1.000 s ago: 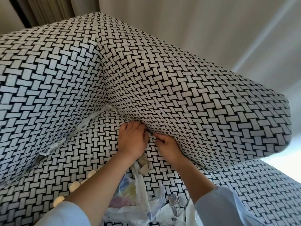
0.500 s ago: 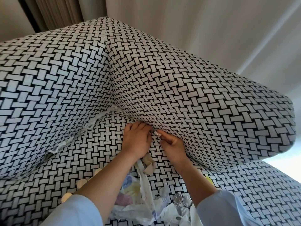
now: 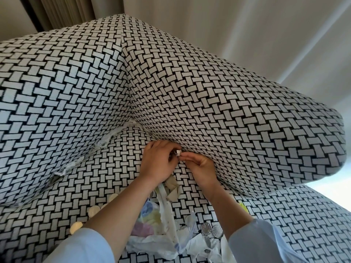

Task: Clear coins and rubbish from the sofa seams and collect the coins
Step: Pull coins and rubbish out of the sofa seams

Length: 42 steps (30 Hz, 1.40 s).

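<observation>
At the seam where the sofa arm meets the seat cushion, both hands are working fingertip to fingertip. The left hand is curling its fingers and thumb round a small white scrap; the right hand is pinching the same scrap between thumb and forefinger from the other side. A second ago both hands were digging into the crease with nothing showing; half a second ago a white corner was just peeping out; now the scrap is sitting out in the open between the fingertips, right against the arm's fabric. Below the wrists the rubbish pile of crumpled plastic and paper is lying where it was, with a tan paper piece at its top. Three pale coins are lying in a row on the cushion beside the left forearm; two silver coins are resting side by side near the right forearm. A shredded tissue strip is still sitting wedged along the back seam.
</observation>
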### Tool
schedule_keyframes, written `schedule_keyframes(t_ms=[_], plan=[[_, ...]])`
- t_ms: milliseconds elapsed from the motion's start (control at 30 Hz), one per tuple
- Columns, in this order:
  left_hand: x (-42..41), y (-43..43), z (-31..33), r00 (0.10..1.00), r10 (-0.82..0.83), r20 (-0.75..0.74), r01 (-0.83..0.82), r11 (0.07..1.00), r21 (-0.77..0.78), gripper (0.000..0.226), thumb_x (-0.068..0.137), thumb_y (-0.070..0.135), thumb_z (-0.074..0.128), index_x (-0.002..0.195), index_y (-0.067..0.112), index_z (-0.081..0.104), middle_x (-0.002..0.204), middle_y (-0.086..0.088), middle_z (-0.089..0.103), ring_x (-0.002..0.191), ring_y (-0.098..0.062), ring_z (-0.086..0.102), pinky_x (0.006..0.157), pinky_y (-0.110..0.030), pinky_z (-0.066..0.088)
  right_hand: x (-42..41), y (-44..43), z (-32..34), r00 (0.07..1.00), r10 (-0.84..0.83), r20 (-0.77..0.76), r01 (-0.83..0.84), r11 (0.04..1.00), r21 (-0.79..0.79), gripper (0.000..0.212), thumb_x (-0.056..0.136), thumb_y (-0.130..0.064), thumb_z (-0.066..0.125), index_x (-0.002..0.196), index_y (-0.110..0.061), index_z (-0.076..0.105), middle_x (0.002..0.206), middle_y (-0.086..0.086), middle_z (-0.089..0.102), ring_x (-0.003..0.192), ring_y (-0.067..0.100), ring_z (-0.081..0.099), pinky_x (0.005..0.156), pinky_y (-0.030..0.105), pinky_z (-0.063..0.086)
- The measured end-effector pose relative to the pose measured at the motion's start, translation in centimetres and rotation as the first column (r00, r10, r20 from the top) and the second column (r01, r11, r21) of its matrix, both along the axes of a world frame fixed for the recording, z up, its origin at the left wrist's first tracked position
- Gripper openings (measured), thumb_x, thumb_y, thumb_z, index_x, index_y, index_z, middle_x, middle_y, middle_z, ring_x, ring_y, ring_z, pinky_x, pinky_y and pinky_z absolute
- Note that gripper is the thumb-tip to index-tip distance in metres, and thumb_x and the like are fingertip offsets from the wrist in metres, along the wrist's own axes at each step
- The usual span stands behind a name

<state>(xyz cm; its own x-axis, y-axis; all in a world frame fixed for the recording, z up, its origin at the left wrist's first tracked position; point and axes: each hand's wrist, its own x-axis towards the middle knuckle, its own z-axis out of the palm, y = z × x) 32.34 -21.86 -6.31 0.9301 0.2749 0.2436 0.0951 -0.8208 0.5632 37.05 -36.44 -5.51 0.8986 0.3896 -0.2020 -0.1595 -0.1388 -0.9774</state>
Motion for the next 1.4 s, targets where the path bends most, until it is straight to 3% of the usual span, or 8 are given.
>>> schedule_keyframes(t_ms=[367,667,867,1000,1100,1233,1333,1400], plan=[[-1.9,-0.5,0.5,1.000,-0.006,0.002,0.006,0.970,-0.244,0.021,0.083,0.025,0.071,0.101,0.034,0.066,0.093,0.019,0.068,0.091,-0.008,0.060,0.077,-0.028,0.048,-0.6,-0.5,0.6,0.998,0.041,0.052,-0.035,0.994,-0.100,0.030,0.091,0.005,0.055,0.084,-0.017,0.074,0.084,-0.012,0.074,0.081,-0.004,0.067,0.076,0.008,0.048],[-4.8,-1.1,3.7,0.975,-0.013,-0.224,-0.023,0.988,-0.154,0.012,0.073,0.054,0.066,0.079,0.044,0.066,0.071,0.026,0.064,0.057,0.009,0.055,0.046,-0.016,0.032,-4.1,-1.9,1.8,0.992,0.071,0.104,-0.038,0.956,-0.291,0.047,0.089,-0.002,0.051,0.063,-0.034,0.073,0.110,-0.023,0.065,0.114,-0.007,0.051,0.085,0.008,0.034],[-6.1,-1.4,4.2,0.945,-0.063,-0.320,0.031,0.994,-0.103,0.035,0.084,0.060,0.045,0.084,0.036,0.070,0.066,0.015,0.067,0.053,-0.004,0.058,0.051,-0.020,0.039,-5.2,-2.8,3.4,0.983,0.139,0.119,-0.092,0.937,-0.337,0.045,0.085,0.001,0.046,0.056,-0.023,0.071,0.074,-0.005,0.075,0.092,0.009,0.069,0.095,0.034,0.047],[-5.6,-0.7,4.9,0.879,-0.233,-0.417,-0.026,0.849,-0.528,0.012,0.087,0.035,0.064,0.099,0.034,0.064,0.079,0.007,0.075,0.076,-0.017,0.072,0.079,-0.042,0.057,-4.3,-3.0,4.6,0.968,0.246,0.058,-0.218,0.929,-0.299,0.043,0.086,0.001,0.041,0.059,-0.019,0.068,0.063,0.010,0.070,0.068,0.027,0.072,0.088,0.050,0.054],[-5.1,0.0,5.8,0.889,-0.265,-0.373,-0.075,0.720,-0.690,0.015,0.088,0.015,0.068,0.100,0.024,0.065,0.078,0.005,0.075,0.076,-0.014,0.073,0.085,-0.045,0.057,-3.4,-2.1,5.0,0.975,0.159,0.158,-0.099,0.939,-0.329,0.039,0.092,-0.006,0.045,0.072,-0.025,0.072,0.082,-0.001,0.074,0.083,0.017,0.071,0.089,0.044,0.055],[-4.3,0.5,5.8,0.942,-0.050,-0.332,-0.102,0.899,-0.425,0.016,0.089,0.029,0.063,0.104,0.036,0.064,0.100,0.015,0.068,0.079,-0.006,0.065,0.078,-0.034,0.055,-2.3,0.0,4.4,0.954,0.241,0.176,-0.094,0.803,-0.588,0.039,0.100,-0.020,0.041,0.135,-0.024,0.056,0.139,-0.003,0.056,0.125,0.015,0.053,0.101,0.029,0.042],[-3.7,0.5,4.7,0.945,0.029,-0.325,-0.103,0.972,-0.211,0.030,0.090,0.030,0.061,0.119,0.036,0.061,0.123,0.011,0.062,0.071,-0.010,0.064,0.064,-0.025,0.049,-1.4,1.5,3.6,0.944,0.323,0.071,-0.175,0.669,-0.723,0.045,0.102,-0.027,0.036,0.145,-0.019,0.043,0.145,0.005,0.050,0.129,0.026,0.048,0.105,0.036,0.041],[-3.1,0.4,3.8,0.956,0.050,-0.288,-0.079,0.993,-0.089,0.039,0.090,0.028,0.062,0.129,0.031,0.058,0.134,0.006,0.056,0.101,-0.015,0.063,0.080,-0.027,0.050,-1.2,2.3,3.4,0.944,0.329,0.034,-0.198,0.644,-0.739,0.043,0.103,-0.031,0.036,0.143,-0.017,0.042,0.143,0.007,0.050,0.130,0.026,0.047,0.106,0.036,0.039]])
